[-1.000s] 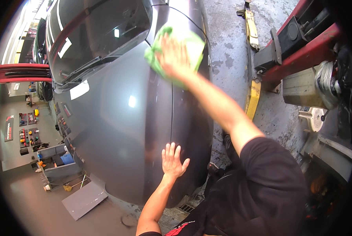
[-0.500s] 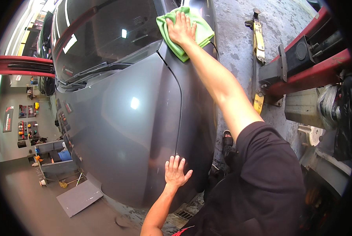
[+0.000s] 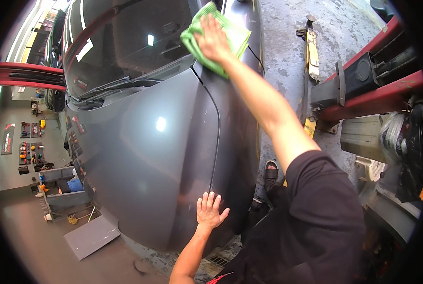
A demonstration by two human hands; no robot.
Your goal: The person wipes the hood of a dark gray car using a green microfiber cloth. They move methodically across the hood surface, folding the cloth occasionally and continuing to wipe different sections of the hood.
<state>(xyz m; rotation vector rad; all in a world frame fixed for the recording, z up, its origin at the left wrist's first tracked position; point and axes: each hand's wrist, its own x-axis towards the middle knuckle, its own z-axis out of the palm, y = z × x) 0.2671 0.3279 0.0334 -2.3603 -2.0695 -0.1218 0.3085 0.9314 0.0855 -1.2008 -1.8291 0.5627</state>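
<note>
A dark grey car fills the middle, its bonnet [image 3: 140,137] nearest me. My right hand [image 3: 214,40] lies flat with fingers stretched out on a folded green microfibre cloth [image 3: 237,38]. It presses the cloth against the car beside the lower corner of the windscreen [image 3: 131,42]. Slight blur softens those fingers, and the palm hides part of the cloth. Lower down, my left hand [image 3: 210,211] rests open on the painted front of the car, fingers spread, by the end of the seam between bonnet and wing. It holds nothing.
A red lift post [image 3: 391,97] with a grey arm stands on the right. Close to it, a yellow lift arm [image 3: 312,54] lies along the floor. Tools hang on the left wall, above a grey cart [image 3: 69,203]. A wiper [image 3: 112,87] lies below the windscreen.
My right hand and the green cloth have shifted slightly left, and the cloth has turned and bunched a little. My left hand stays on nearly the same spot.
</note>
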